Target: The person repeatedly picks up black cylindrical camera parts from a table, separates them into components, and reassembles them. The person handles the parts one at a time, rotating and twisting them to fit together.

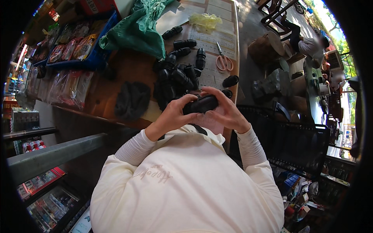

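Between my two hands, close to the near edge of the table, is a black plastic pipe coupling [203, 103]. My left hand [175, 115] grips its left end, with the thumb along the near side. Around the right end curl the thumb and fingers of my right hand [230, 112]. A heap of similar black pipe couplings [182, 77] lies just beyond my hands, some of them spread farther back. One more loose black fitting [230, 81] rests to the right of the heap. Pink-handled scissors [224, 62] lie beyond it on the printed sheets.
A dark cloth [132, 100] lies left of the heap, and a green plastic bag [136, 33] behind it. Crumpled yellowish plastic [206, 21] is at the back. A blue crate [77, 64] holds packets. To the right stands a black chair [295, 143]; a person [309, 46] sits farther off.
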Demonstrator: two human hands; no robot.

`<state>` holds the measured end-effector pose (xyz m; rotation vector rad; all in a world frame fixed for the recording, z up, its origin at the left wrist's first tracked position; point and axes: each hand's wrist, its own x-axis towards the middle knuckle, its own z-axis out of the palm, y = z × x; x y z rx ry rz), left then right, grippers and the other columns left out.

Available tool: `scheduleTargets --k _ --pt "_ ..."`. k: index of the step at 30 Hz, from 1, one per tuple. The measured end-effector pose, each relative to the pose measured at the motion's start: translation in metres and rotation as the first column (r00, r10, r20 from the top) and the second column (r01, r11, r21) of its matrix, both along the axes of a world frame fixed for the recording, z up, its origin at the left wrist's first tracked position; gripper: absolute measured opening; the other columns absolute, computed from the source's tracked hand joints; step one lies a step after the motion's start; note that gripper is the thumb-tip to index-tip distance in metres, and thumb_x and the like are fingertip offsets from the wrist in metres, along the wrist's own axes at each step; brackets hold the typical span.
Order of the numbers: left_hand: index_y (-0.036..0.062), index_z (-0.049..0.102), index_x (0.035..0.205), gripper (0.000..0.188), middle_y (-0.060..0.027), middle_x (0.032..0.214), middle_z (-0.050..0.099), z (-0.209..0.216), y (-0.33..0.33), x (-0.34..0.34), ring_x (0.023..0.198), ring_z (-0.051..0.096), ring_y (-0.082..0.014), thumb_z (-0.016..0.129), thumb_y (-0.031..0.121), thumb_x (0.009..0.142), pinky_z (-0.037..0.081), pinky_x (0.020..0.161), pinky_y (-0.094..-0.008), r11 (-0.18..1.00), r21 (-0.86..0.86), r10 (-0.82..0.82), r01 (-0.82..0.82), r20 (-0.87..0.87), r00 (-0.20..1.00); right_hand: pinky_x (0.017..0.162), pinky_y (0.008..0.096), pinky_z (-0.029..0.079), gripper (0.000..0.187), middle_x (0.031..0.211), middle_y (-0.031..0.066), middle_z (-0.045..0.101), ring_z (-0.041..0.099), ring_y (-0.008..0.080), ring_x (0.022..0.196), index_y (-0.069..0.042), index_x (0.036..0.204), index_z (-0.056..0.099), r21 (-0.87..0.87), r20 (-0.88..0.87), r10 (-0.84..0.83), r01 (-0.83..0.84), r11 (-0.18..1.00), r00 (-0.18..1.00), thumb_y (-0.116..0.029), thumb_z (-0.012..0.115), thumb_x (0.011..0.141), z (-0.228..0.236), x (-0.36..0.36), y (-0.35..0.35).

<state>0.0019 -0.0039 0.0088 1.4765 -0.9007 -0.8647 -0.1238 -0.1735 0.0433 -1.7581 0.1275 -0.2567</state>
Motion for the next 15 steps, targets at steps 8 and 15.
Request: scheduleTargets --k 8,15 --pt "0.0014 0.061 0.110 0.046 -0.0156 0.099 0.066 0.005 -0.001 -0.002 0.085 0.068 -0.0272 0.080 0.019 0.072 0.053 0.074 -0.0338 0.993 -0.093 0.107 -0.078 0.368 0.924 0.072 0.0271 0.049 0.039 0.087 0.0089 0.062 0.061 0.0157 0.079 -0.003 0.111 0.059 -0.226 -0.348 -0.087 0.007 0.974 0.934 -0.034 0.066 0.089 0.002 0.005 -0.007" --pt "0.0006 0.060 0.113 0.042 -0.0047 0.096 0.063 -0.011 0.006 0.004 0.084 0.060 -0.0108 0.069 0.033 0.087 0.049 0.076 -0.0244 0.987 -0.014 -0.158 0.160 -0.273 0.949 0.081 0.0290 0.048 0.031 0.099 0.0080 0.061 0.060 0.0184 0.089 -0.003 0.114 0.060 -0.185 -0.109 0.143 -0.161 0.969 0.984 -0.016 0.066 0.087 0.010 0.001 -0.013"
